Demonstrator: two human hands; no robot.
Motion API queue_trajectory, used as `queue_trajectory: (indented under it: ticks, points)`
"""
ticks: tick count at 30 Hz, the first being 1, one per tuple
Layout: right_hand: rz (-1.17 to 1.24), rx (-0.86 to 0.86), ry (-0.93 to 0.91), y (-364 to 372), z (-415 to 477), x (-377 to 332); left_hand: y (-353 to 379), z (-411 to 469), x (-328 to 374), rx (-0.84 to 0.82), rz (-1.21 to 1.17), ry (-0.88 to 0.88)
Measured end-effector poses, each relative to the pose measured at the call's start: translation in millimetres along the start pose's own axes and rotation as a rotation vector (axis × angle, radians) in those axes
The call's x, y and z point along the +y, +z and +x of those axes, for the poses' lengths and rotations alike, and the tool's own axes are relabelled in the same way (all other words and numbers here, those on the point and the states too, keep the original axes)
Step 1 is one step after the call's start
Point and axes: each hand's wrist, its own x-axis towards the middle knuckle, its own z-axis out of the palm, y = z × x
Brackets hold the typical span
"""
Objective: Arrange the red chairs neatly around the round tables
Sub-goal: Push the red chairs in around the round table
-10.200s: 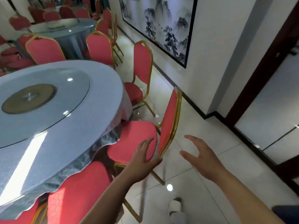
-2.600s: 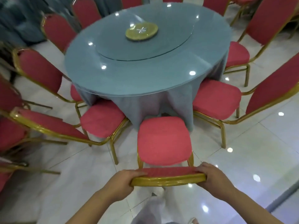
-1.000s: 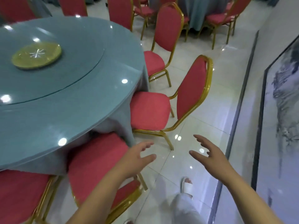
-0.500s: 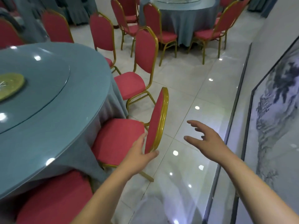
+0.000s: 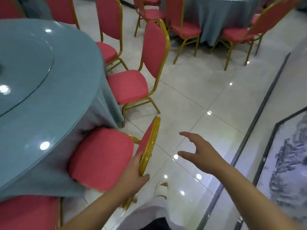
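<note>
A red chair with a gold frame [image 5: 101, 156] stands at the edge of the round table [image 5: 38, 83], its seat partly under the grey-blue cloth. My left hand [image 5: 132, 173] grips the near end of its gold backrest rail, fingers on the red front and thumb behind. Spread and empty, my right hand [image 5: 201, 151] hovers to the right of the backrest, not touching it. A second red chair [image 5: 132, 83] stands further along the table, a third [image 5: 109, 30] beyond it.
Another red seat [image 5: 26, 213] is at the bottom left. A second clothed round table [image 5: 217, 15] with several red chairs stands at the back. A wall with a framed painting [image 5: 285, 171] runs along the right. My slippered foot [image 5: 162, 188] is on the shiny tiled floor.
I have stepped closer; my left hand has gone from touching the backrest to gripping its rail. The chair now sits nearer in view. My right hand stays open beside it.
</note>
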Motion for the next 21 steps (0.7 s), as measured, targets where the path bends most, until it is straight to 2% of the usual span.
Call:
queue_trajectory:
  ticks: [4, 6, 8, 13, 21]
  points:
    - [-0.087, -0.145, -0.101, -14.2, 63.6, -17.3, -23.6, 17.5, -3.2, -0.242, 0.081, -0.077]
    - [-0.176, -0.254, -0.159, -12.7, 90.6, -28.8, -28.0, 17.6, -2.4, -0.275, 0.11, -0.085]
    - [-0.308, -0.378, -0.234, -5.4, 117.6, -41.1, -27.0, 13.1, -2.4, -0.239, 0.068, -0.089]
    - [-0.816, -0.606, -0.51, 23.0, 172.6, -46.4, -3.4, -17.2, -4.8, 0.046, -0.022, -0.239]
    - [-0.915, -0.678, -0.839, 43.0, 225.3, -42.9, 56.5, -37.7, 12.9, 0.631, 0.158, -0.715]
